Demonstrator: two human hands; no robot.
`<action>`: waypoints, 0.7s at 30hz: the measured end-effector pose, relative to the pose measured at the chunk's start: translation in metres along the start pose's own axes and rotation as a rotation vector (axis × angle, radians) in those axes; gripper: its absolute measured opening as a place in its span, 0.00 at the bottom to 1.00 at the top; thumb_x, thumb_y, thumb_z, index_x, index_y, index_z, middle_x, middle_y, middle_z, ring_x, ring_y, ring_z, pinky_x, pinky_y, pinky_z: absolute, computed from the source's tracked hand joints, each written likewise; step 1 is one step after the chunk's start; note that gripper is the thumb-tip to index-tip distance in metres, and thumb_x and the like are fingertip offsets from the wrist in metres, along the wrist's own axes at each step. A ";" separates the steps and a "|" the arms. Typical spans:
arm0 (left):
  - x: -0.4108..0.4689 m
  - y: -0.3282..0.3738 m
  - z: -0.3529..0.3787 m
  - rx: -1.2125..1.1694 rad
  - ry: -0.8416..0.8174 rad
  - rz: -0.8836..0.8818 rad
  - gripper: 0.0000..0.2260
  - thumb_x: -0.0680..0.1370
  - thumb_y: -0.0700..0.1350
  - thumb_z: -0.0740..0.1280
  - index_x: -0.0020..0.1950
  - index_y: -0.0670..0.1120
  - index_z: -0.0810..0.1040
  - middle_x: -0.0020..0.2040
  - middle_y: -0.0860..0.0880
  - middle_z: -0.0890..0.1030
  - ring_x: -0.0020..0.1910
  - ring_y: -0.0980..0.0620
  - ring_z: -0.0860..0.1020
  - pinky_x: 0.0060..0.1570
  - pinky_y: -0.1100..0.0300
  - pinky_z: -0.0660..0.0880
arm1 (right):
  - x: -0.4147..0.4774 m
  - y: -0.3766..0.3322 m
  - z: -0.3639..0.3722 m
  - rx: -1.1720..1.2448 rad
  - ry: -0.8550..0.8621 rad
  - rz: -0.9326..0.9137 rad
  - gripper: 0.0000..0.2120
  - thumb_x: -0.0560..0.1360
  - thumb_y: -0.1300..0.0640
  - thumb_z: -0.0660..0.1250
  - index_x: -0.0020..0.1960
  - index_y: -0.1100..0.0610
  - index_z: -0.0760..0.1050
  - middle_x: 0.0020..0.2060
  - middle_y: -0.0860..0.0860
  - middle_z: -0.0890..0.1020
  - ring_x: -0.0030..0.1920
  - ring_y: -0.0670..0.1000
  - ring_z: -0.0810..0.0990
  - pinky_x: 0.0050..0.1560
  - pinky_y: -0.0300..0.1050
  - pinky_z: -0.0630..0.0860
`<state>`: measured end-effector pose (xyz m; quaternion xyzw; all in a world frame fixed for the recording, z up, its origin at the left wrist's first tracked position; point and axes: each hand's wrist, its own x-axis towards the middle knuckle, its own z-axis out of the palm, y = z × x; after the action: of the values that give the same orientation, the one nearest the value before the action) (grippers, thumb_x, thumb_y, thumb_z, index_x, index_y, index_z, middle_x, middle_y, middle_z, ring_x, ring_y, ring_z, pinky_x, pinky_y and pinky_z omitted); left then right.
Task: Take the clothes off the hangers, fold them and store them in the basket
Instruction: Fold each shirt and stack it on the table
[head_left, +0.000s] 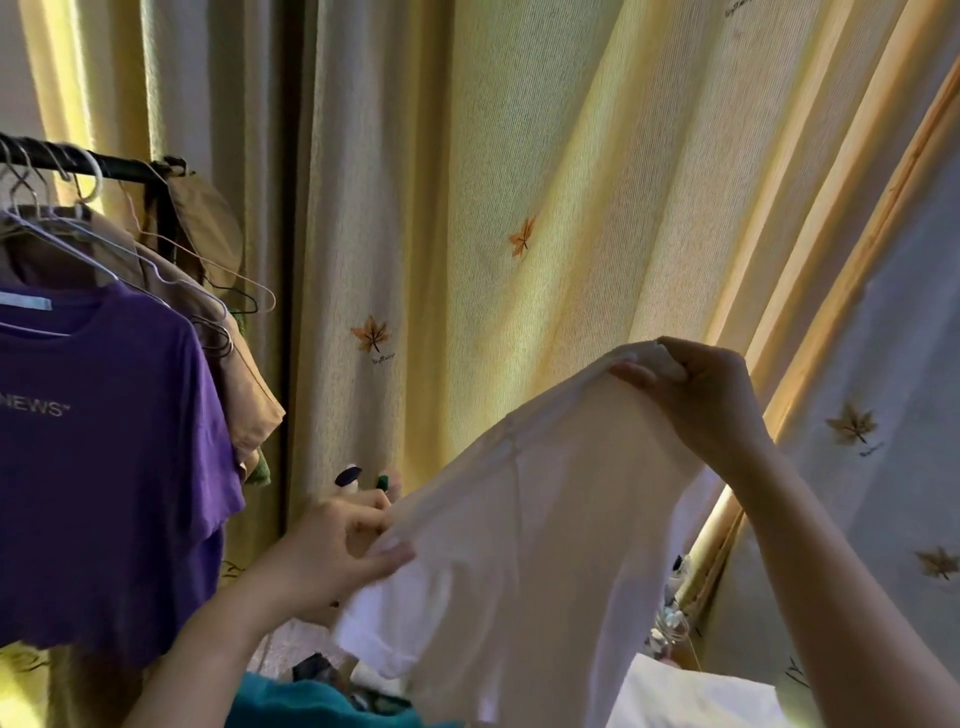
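Right hand (698, 400): raised, grasping the top edge of a white cotton T-shirt (524, 545).
Left hand (337, 551): pinching the shirt's lower-left edge.
Rail (111, 167): purple T-shirt (104, 457) on wire hanger (67, 244).

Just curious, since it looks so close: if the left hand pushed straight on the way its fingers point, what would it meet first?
The left hand already pinches the white shirt, so cloth comes first; behind it probably the curtain, though depth is unclear.
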<state>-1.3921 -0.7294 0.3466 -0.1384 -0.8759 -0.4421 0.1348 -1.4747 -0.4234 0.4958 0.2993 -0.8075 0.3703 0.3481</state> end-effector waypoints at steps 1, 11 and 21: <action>0.000 -0.004 0.001 0.048 -0.033 -0.011 0.03 0.72 0.53 0.72 0.42 0.56 0.83 0.46 0.62 0.76 0.48 0.59 0.76 0.50 0.62 0.73 | 0.001 -0.001 0.000 0.013 0.007 -0.009 0.14 0.67 0.37 0.66 0.33 0.47 0.76 0.26 0.46 0.77 0.29 0.46 0.74 0.34 0.37 0.70; -0.020 -0.014 0.007 -0.364 0.432 -0.022 0.07 0.73 0.47 0.65 0.41 0.48 0.83 0.43 0.51 0.80 0.41 0.57 0.79 0.41 0.70 0.74 | 0.001 0.008 -0.009 0.068 0.049 -0.030 0.12 0.68 0.44 0.68 0.28 0.42 0.73 0.23 0.42 0.73 0.27 0.42 0.68 0.31 0.29 0.63; -0.027 0.019 -0.050 -0.259 0.661 0.112 0.05 0.69 0.47 0.69 0.39 0.57 0.83 0.38 0.54 0.84 0.40 0.57 0.82 0.37 0.73 0.76 | 0.007 0.007 -0.004 0.151 0.091 0.007 0.11 0.73 0.48 0.68 0.33 0.46 0.75 0.25 0.37 0.76 0.28 0.38 0.72 0.29 0.25 0.65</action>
<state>-1.3544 -0.7623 0.3800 -0.0517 -0.7127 -0.5621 0.4163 -1.4828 -0.4180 0.5007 0.3049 -0.7617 0.4445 0.3596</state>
